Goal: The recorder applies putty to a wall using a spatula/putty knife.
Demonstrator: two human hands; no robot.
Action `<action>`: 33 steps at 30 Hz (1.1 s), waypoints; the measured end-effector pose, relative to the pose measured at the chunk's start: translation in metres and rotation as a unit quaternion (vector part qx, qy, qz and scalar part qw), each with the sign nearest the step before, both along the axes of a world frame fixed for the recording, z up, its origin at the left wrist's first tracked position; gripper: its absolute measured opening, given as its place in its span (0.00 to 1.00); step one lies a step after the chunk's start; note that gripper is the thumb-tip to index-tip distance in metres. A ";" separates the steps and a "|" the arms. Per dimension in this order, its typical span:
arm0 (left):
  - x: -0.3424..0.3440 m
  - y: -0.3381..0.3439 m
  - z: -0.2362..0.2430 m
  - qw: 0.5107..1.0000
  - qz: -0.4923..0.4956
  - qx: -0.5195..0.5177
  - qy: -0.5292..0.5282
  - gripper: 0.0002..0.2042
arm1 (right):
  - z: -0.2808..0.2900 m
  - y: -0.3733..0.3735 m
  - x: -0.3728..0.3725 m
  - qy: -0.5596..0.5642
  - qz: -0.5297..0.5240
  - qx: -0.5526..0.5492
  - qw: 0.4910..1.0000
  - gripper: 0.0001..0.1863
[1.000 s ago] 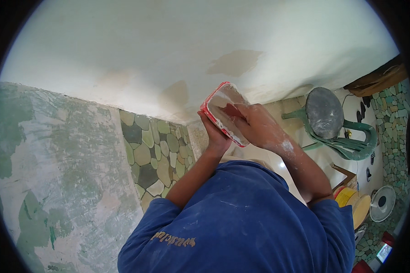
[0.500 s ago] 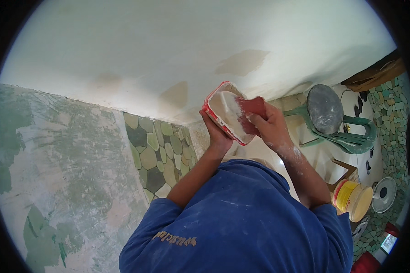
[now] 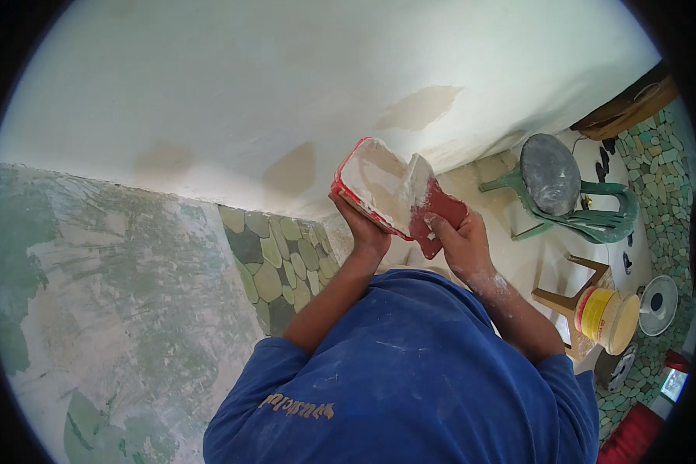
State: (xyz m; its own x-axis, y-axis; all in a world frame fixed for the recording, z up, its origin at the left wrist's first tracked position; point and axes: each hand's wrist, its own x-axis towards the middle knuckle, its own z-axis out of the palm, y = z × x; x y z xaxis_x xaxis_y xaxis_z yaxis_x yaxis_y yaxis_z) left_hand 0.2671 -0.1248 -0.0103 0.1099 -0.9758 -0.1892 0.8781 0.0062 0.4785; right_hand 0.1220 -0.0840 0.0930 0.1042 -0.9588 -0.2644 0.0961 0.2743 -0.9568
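My left hand (image 3: 366, 230) supports a shallow tub (image 3: 339, 176) with a red rim from below, its fingers closed round the near left side. Whitish putty (image 3: 373, 164) coats the inside of the tub. In my right hand (image 3: 464, 241) is a red putty spreader (image 3: 446, 203), gripped with the thumb on top. A thick lump of putty clings to the spreader's blade, which is at the tub's right edge. White smears mark my right wrist. Ahead is a pale wall (image 3: 232, 93) with several darker, beige patches (image 3: 421, 107).
To the right stands a green plastic chair (image 3: 602, 224) bearing a round grey lid-like disc (image 3: 551, 174). Nearer are a yellow-and-red bucket (image 3: 598, 315) on a brown stool (image 3: 551, 300) and a white fan (image 3: 659, 304). A rough green-grey plastered wall (image 3: 131, 294) is at left, beside a stone-patterned strip (image 3: 274, 259).
My right hand has drawn the spreader from inside the tub towards its right edge, with putty now heaped on the blade. The tub has shifted slightly left.
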 end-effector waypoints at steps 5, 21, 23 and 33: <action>0.014 -0.003 0.001 1.000 -0.010 -0.003 -0.016 0.42 | -0.002 0.004 0.017 0.005 -0.038 -0.025 0.999 0.10; 0.031 -0.001 0.023 0.991 -0.054 -0.063 -0.108 0.40 | 0.000 0.000 0.043 -0.041 -0.077 -0.010 0.996 0.10; 0.032 -0.002 0.024 0.991 -0.064 -0.059 -0.097 0.40 | 0.002 0.000 0.043 -0.053 -0.076 0.023 0.995 0.10; 0.038 -0.002 0.018 0.993 -0.100 -0.035 -0.060 0.42 | 0.004 0.011 0.039 -0.029 -0.018 -0.060 0.998 0.08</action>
State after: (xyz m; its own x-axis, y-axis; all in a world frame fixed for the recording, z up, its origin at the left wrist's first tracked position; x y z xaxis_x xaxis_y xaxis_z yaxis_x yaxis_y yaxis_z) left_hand 0.3055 -0.1264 0.0077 -0.0705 -0.9905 -0.1181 0.8016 -0.1267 0.5843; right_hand 0.1606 -0.0731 0.0973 0.0818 -0.9865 -0.1416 0.1602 0.1533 -0.9751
